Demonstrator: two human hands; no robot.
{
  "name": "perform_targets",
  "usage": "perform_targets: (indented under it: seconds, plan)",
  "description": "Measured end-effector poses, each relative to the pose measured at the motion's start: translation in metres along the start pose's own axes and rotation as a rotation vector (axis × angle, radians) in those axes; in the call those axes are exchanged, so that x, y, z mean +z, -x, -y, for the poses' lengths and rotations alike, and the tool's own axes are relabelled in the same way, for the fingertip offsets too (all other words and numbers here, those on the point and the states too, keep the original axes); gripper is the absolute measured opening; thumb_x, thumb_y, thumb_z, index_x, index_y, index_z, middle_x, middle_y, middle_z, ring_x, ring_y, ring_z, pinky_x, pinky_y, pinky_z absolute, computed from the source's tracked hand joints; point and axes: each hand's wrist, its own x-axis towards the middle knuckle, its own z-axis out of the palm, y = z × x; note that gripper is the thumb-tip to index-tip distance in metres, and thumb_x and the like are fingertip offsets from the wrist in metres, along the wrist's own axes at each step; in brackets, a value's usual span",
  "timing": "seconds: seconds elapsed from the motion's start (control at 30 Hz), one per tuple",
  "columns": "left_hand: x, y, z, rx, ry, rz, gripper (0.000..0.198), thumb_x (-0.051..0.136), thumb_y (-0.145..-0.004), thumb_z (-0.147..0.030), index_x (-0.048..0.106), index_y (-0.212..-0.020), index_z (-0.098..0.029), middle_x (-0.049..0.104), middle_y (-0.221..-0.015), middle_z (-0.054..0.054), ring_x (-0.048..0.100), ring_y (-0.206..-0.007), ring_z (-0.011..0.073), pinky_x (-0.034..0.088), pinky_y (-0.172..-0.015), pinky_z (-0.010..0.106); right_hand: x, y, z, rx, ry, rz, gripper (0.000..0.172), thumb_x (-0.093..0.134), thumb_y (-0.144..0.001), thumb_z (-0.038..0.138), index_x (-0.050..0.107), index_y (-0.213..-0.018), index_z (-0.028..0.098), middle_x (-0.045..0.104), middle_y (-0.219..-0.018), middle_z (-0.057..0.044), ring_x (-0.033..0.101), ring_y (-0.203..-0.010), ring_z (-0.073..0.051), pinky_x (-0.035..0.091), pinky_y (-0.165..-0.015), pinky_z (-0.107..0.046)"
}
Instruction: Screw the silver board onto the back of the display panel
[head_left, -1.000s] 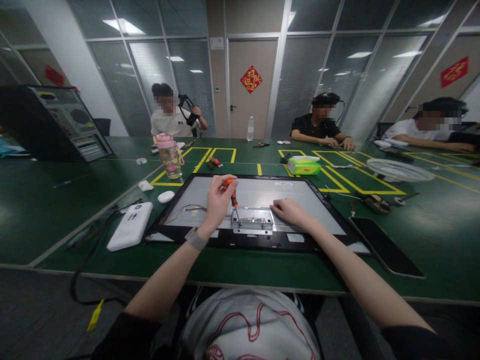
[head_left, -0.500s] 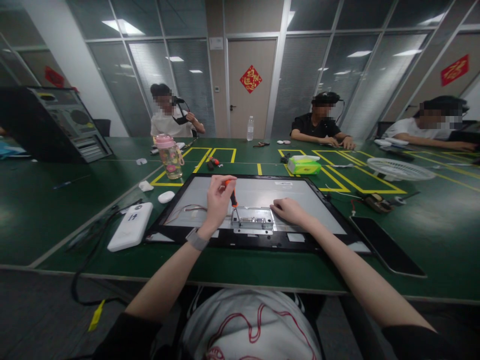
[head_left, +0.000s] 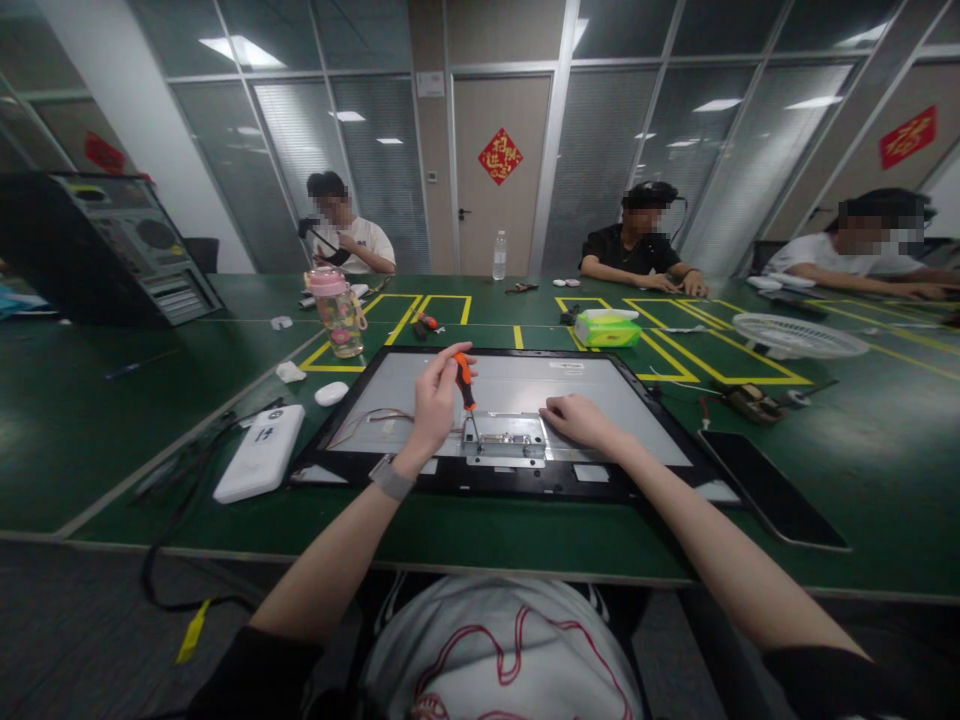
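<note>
My left hand is around the orange-and-black handle of a screwdriver, its index finger stretched over the top. The shaft leans slightly and its tip meets the left end of a metal bracket that carries a small circuit board. My right hand lies with curled fingers at the bracket's right upper corner, the fingertips touching its edge. Beneath both hands a display panel with a black frame lies flat, its pale back upward. Thin cables run across the panel to the left of the bracket.
A white power bank and white case lie left; a dark phone lies right. Beyond stand a pink-lidded bottle, a green tissue pack and a white fan grille. Several people sit across the table.
My left fingers have shifted and loosened at the top of the screwdriver, showing more of its handle. My right hand stays put. The person at the far left has changed posture.
</note>
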Motion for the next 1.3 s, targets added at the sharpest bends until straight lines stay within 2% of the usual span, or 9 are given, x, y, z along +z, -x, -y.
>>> perform_targets:
  seconds: [0.1, 0.23, 0.53, 0.63, 0.77, 0.87, 1.0, 1.13, 1.3]
  plan:
    - [0.0000, -0.0007, 0.0005, -0.048, 0.087, 0.061, 0.032, 0.045, -0.092, -0.034, 0.061, -0.114, -0.017, 0.067, -0.098, 0.008, 0.064, -0.079, 0.0145, 0.054, -0.071, 0.027, 0.0007, -0.0003, -0.0001, 0.003, 0.009, -0.002, 0.039, 0.037, -0.097, 0.035, 0.066, -0.080, 0.015, 0.070, -0.080, -0.012, 0.061, -0.073, -0.020, 0.028, -0.059, -0.027]
    - [-0.0006, -0.0016, 0.0002, -0.069, 0.099, 0.072, 0.031, 0.049, -0.091, -0.034, 0.061, -0.113, -0.017, 0.066, -0.098, 0.008, 0.064, -0.078, 0.0143, 0.053, -0.070, 0.027, 0.0000, -0.0001, 0.0003, 0.004, 0.009, -0.004, 0.039, 0.037, -0.096, 0.035, 0.067, -0.081, 0.015, 0.071, -0.080, -0.012, 0.061, -0.074, -0.020, 0.028, -0.059, -0.027]
    - [-0.0002, -0.0027, -0.0005, 0.022, -0.064, -0.035, 0.016, 0.068, -0.077, -0.029, 0.065, -0.089, -0.019, 0.058, -0.079, 0.000, 0.055, -0.071, 0.0100, 0.045, -0.064, 0.020, -0.0001, 0.0004, 0.0003, -0.001, 0.005, -0.006, 0.038, 0.038, -0.097, 0.035, 0.066, -0.080, 0.016, 0.070, -0.080, -0.011, 0.061, -0.074, -0.020, 0.028, -0.060, -0.026]
    - [-0.0012, -0.0030, 0.0018, 0.024, -0.078, -0.055, 0.016, 0.062, -0.081, -0.032, 0.066, -0.089, -0.019, 0.060, -0.081, 0.002, 0.056, -0.074, 0.0109, 0.045, -0.068, 0.021, 0.0013, -0.0005, -0.0005, 0.000, 0.006, -0.006, 0.038, 0.037, -0.096, 0.034, 0.067, -0.081, 0.016, 0.071, -0.081, -0.012, 0.062, -0.075, -0.020, 0.029, -0.060, -0.027]
    - [-0.0022, -0.0029, 0.0028, -0.013, -0.004, -0.029, 0.027, 0.047, -0.090, -0.034, 0.067, -0.099, -0.018, 0.066, -0.090, 0.005, 0.061, -0.078, 0.0136, 0.048, -0.074, 0.026, 0.0022, -0.0010, -0.0013, -0.008, 0.002, -0.014, 0.039, 0.037, -0.096, 0.035, 0.067, -0.081, 0.016, 0.071, -0.081, -0.012, 0.062, -0.075, -0.021, 0.030, -0.060, -0.027]
    - [-0.0016, -0.0026, -0.0003, -0.009, -0.007, -0.033, 0.025, 0.050, -0.089, -0.032, 0.067, -0.100, -0.017, 0.067, -0.087, 0.005, 0.061, -0.078, 0.0141, 0.048, -0.075, 0.027, 0.0020, -0.0010, -0.0014, -0.011, 0.006, -0.009, 0.039, 0.037, -0.096, 0.036, 0.067, -0.081, 0.016, 0.071, -0.081, -0.012, 0.062, -0.075, -0.021, 0.030, -0.061, -0.027]
    - [-0.0007, -0.0025, -0.0029, 0.034, -0.058, -0.039, 0.017, 0.058, -0.084, -0.030, 0.066, -0.093, -0.018, 0.061, -0.079, 0.002, 0.056, -0.071, 0.0113, 0.045, -0.067, 0.023, 0.0012, -0.0007, -0.0009, -0.009, 0.007, -0.006, 0.039, 0.036, -0.096, 0.035, 0.067, -0.081, 0.016, 0.071, -0.082, -0.012, 0.062, -0.075, -0.020, 0.029, -0.060, -0.027]
    - [-0.0005, -0.0028, -0.0007, 0.068, -0.076, -0.058, 0.012, 0.065, -0.080, -0.028, 0.065, -0.087, -0.019, 0.056, -0.081, 0.001, 0.052, -0.070, 0.0097, 0.043, -0.065, 0.021, 0.0008, -0.0001, -0.0007, -0.006, 0.010, 0.000, 0.039, 0.036, -0.096, 0.035, 0.067, -0.082, 0.016, 0.071, -0.082, -0.012, 0.062, -0.075, -0.020, 0.029, -0.060, -0.027]
    - [0.0010, -0.0019, -0.0026, 0.061, -0.093, -0.047, 0.014, 0.061, -0.084, -0.031, 0.064, -0.090, -0.019, 0.056, -0.085, 0.002, 0.052, -0.072, 0.0107, 0.043, -0.064, 0.022, -0.0010, 0.0006, 0.0000, -0.002, 0.012, 0.003, 0.039, 0.036, -0.097, 0.035, 0.067, -0.082, 0.016, 0.071, -0.083, -0.012, 0.063, -0.077, -0.021, 0.030, -0.060, -0.027]
